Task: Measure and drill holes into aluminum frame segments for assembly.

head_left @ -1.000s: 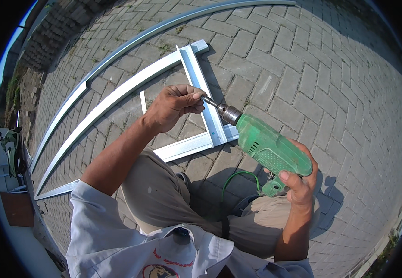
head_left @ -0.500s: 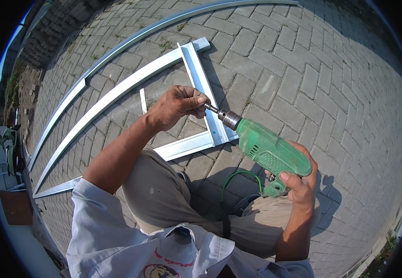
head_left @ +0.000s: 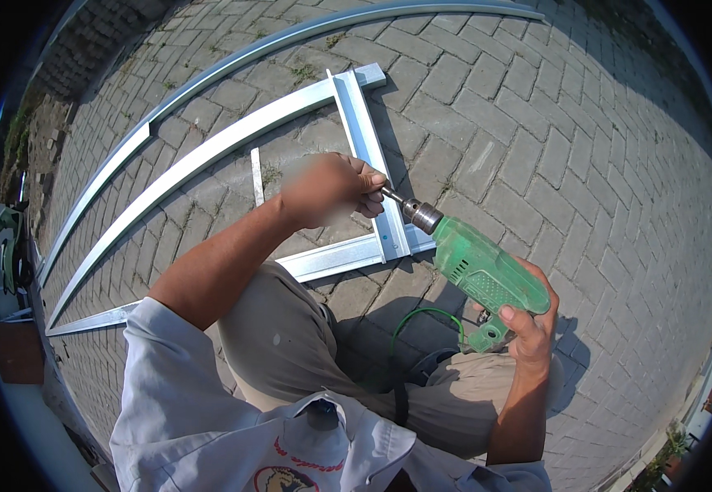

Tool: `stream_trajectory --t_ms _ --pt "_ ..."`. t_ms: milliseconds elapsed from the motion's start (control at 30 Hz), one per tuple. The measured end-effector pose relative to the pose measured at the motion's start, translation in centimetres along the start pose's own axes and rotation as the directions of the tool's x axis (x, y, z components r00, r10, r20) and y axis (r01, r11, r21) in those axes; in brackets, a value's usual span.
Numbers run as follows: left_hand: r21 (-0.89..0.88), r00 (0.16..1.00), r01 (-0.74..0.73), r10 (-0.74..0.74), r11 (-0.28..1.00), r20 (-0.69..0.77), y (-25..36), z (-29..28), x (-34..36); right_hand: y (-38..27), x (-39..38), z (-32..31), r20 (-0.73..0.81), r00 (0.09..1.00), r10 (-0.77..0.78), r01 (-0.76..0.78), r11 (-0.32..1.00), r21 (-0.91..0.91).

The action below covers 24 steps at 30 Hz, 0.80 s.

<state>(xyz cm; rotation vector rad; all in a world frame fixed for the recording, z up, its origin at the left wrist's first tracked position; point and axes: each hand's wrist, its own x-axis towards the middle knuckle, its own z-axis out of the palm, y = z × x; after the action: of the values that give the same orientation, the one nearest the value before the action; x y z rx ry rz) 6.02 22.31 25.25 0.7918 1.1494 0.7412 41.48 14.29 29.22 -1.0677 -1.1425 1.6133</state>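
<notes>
Over paving (head_left: pixel 528 189) — green drill (head_left: pixel 487 266), fingers (head_left: pixel 374 181) at bit (head_left: pixel 394 195)

Left hand (head_left: pixel 331 189): back blurred; fingertips cover the tip of the bit (head_left: pixel 391 194). Right hand (head_left: pixel 534 321): partly hidden behind the drill (head_left: pixel 493 271). Cord (head_left: pixel 423 311): lower end lost in shadow. Metal rail (head_left: pixel 331 258): partly behind left forearm (head_left: pixel 220 262) and knee (head_left: pixel 257 303). Shirt (head_left: pixel 200 418): cut by lower edge. Green object (head_left: pixel 10 246), far left: too small to identify.

One drill (head_left: pixel 491 271), one bit (head_left: pixel 393 194)
</notes>
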Motion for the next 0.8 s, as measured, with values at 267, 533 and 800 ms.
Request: stream_trajectory --t_ms 267,533,800 --pt "-0.046 0.998 0.065 -0.064 0.997 0.014 -0.6 -0.4 0.5 0.3 0.5 0.1 -0.036 0.999 0.039 -0.043 0.994 -0.105" --pt "-0.15 0.982 0.154 -0.135 0.977 0.13 -1.7 -2.0 1.2 0.2 1.2 0.6 0.013 0.998 0.064 -0.062 0.99 -0.124" --pt "0.002 0.976 0.169 -0.168 0.986 0.137 -1.6 -1.0 2.0 0.7 1.3 0.4 0.002 0.995 0.096 -0.093 0.971 -0.22"
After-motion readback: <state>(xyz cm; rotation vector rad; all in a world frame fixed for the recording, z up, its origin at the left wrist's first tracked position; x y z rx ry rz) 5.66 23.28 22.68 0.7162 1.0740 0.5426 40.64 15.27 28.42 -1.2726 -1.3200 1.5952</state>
